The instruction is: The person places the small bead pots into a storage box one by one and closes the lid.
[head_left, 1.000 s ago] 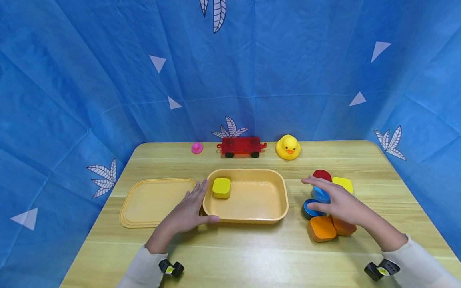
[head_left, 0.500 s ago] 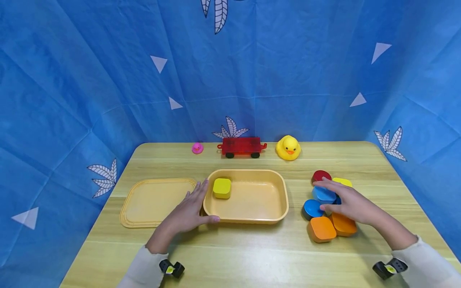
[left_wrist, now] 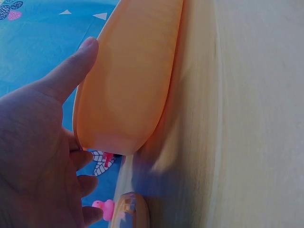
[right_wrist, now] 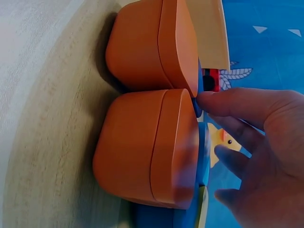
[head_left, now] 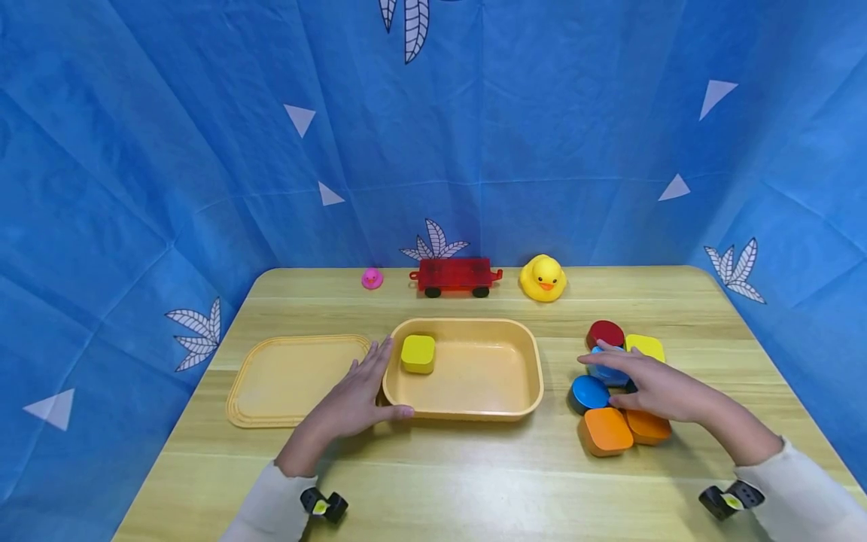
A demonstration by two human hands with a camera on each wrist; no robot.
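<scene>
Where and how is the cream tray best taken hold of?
Probably the tray by both raised short walls, from outside: the left hand lies along the left one, and the right one stands clear of the round blue block.

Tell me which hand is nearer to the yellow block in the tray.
Left. The left hand is against the left end of the tray, close to the yellow block. The right hand is beyond the tray's right end, at a cluster of coloured blocks.
</scene>
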